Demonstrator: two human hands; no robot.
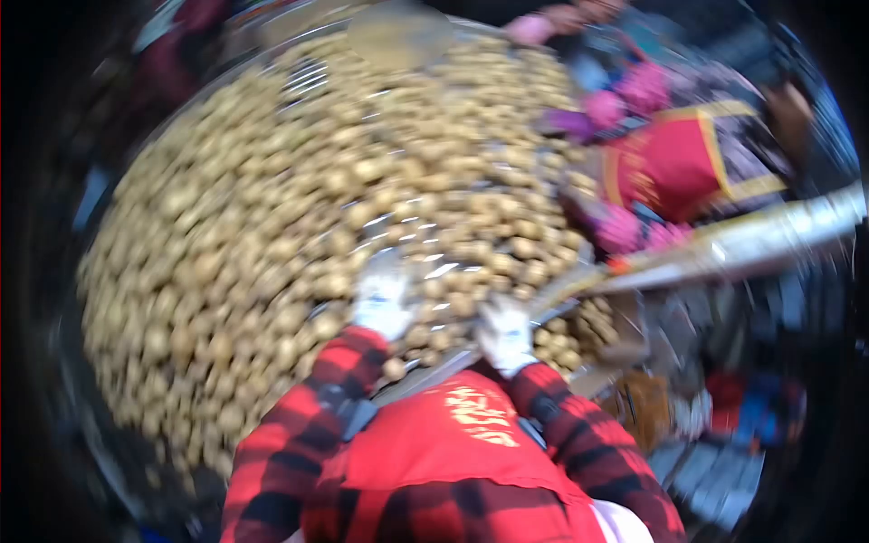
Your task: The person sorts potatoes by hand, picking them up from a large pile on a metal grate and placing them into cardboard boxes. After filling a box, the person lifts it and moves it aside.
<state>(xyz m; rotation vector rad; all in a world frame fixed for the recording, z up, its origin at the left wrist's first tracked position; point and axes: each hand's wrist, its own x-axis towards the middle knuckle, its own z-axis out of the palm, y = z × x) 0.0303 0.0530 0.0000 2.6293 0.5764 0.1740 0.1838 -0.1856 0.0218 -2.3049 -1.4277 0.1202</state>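
Note:
A wide heap of round, tan, potato-like produce [226, 271] covers a large table or tray. My left hand [385, 297], in a white glove, rests on the heap near the front edge, fingers pointing forward and apart. To its right, my right hand [504, 333], also gloved in white, is over the front rim [448, 369] beside the produce. Motion blurs its fingers, and whether anything is under them is hidden. Both forearms wear red and black checked sleeves.
At the right a person in a red apron [665, 165] and pink gloves leans over the heap. A long pale rail [751, 249] runs out to the right. Below it, a cardboard box [629, 330] stands beside more produce. Another person's hands show at the top.

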